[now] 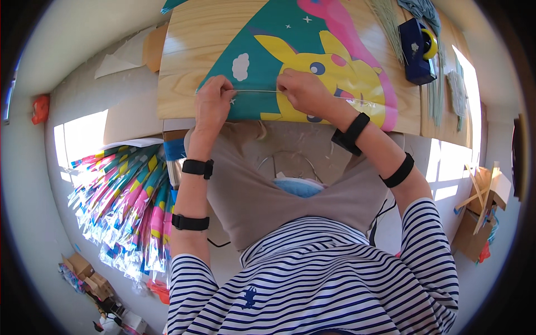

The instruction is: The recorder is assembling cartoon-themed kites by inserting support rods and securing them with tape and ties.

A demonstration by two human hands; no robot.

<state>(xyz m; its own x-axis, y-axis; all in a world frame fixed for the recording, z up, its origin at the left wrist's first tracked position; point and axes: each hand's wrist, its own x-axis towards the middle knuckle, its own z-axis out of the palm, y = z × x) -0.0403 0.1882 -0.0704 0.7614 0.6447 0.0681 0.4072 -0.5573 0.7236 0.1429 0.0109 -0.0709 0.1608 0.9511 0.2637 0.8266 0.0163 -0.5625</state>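
A teal printed sheet with a pink edge and a yellow cartoon creature, which looks like a kite sail, lies across the near part of the wooden table. Over it runs a thin pale rod, held level between my hands. My left hand pinches the rod's left end near the sheet's left corner. Farther right, my right hand has its fingers closed on the same rod above the creature's head. The rod continues past the right hand, and its far end is hard to make out.
Right of the sheet, a dark blue tape dispenser with a yellow roll stands beside thin pale green rods. A clear packet lies beyond. Colourful sleeved bundles pile at lower left. A cardboard box with wooden sticks sits at right.
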